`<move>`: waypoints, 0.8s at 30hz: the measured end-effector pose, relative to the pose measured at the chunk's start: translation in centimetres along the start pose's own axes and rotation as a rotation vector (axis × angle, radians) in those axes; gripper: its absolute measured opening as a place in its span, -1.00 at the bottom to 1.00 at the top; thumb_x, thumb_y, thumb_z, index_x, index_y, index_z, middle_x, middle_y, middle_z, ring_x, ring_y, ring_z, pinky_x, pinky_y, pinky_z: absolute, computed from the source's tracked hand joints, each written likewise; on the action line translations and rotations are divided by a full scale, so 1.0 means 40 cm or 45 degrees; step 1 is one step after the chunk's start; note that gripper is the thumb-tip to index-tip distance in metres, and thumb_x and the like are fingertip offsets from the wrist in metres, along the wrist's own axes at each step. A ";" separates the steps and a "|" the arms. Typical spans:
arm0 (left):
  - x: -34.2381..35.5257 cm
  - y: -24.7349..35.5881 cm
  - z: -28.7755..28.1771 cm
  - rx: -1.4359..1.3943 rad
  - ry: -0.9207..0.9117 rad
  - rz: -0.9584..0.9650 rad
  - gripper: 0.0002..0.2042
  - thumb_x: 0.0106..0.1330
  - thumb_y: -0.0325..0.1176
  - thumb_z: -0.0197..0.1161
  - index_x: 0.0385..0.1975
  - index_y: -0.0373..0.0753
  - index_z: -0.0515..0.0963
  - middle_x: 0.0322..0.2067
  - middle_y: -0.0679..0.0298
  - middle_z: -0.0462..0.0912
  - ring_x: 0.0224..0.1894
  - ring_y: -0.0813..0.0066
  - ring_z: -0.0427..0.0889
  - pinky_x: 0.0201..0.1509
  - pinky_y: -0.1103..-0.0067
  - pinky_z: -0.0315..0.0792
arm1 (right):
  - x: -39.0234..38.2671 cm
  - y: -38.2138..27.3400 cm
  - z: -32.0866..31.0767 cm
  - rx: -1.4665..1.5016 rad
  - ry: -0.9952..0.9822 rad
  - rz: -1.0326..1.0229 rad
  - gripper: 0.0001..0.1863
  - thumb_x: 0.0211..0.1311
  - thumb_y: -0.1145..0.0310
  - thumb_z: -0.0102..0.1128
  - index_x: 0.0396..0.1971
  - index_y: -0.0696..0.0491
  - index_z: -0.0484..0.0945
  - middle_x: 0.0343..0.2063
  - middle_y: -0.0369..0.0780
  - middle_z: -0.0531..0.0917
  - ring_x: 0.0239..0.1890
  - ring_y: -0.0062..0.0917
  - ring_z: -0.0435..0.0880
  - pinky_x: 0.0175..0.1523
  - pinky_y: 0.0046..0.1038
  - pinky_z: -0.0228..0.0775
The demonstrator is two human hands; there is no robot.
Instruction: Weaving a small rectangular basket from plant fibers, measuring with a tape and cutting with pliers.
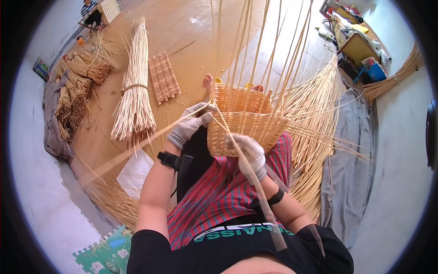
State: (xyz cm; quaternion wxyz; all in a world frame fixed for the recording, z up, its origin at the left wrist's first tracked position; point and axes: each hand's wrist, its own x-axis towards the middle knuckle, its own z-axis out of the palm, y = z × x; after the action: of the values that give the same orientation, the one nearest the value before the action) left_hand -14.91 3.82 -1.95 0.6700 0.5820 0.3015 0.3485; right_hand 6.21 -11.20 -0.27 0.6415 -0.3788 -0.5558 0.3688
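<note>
A half-woven wicker basket rests against my lap, with tall upright stakes rising from its walls. My left hand, in a pale glove, pinches the weave at the basket's left corner. From that corner a long, blurred cane strand runs down to the left. My right hand, also gloved, is closed on a second cane strand, in front of the basket's near wall. This strand slants from the left corner down past my right forearm. Its lower end is smeared by motion.
A tied cane bundle and a woven panel lie on the floor ahead left. More bundles line the left wall. Loose canes fan out at right beside grey cloth. Another person sits far left.
</note>
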 end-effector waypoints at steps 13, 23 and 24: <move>0.034 -0.096 0.152 0.104 0.894 0.057 -0.90 0.45 -0.46 0.43 -0.17 -0.28 0.64 -0.36 0.43 0.64 -0.33 0.71 0.54 -0.18 0.68 0.49 | 0.264 0.042 -0.044 -0.570 0.273 -0.218 -0.47 0.61 0.44 0.02 0.50 -0.02 0.26 0.01 -0.08 0.76 -0.43 -0.69 0.59 -0.38 -0.63 0.45; 0.008 -0.067 0.336 1.040 0.778 0.684 -0.48 0.30 -0.52 0.48 0.25 -0.06 0.53 0.10 0.08 0.62 -0.15 0.29 0.74 -0.03 0.40 0.66 | 0.174 0.048 -0.159 -0.093 0.569 0.431 -0.81 0.64 0.45 0.07 0.09 0.08 0.59 -0.16 -0.27 0.74 -0.54 -0.77 0.53 -0.45 -0.64 0.41; 0.020 -0.058 0.356 1.233 0.746 0.651 -0.41 0.30 -0.49 0.46 0.34 -0.02 0.48 0.18 0.00 0.56 -0.13 0.19 0.75 0.00 0.32 0.66 | 0.205 0.033 -0.147 -0.365 0.447 0.497 -0.65 0.60 0.49 0.06 0.29 0.04 0.54 -0.08 -0.22 0.73 -0.42 -0.68 0.62 -0.30 -0.56 0.55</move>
State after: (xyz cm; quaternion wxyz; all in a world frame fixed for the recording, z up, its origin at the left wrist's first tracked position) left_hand -2.63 -3.82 -2.22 0.1146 0.7539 0.4480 0.4667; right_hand 12.89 -3.71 1.55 0.5848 -0.6233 -0.3994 0.3317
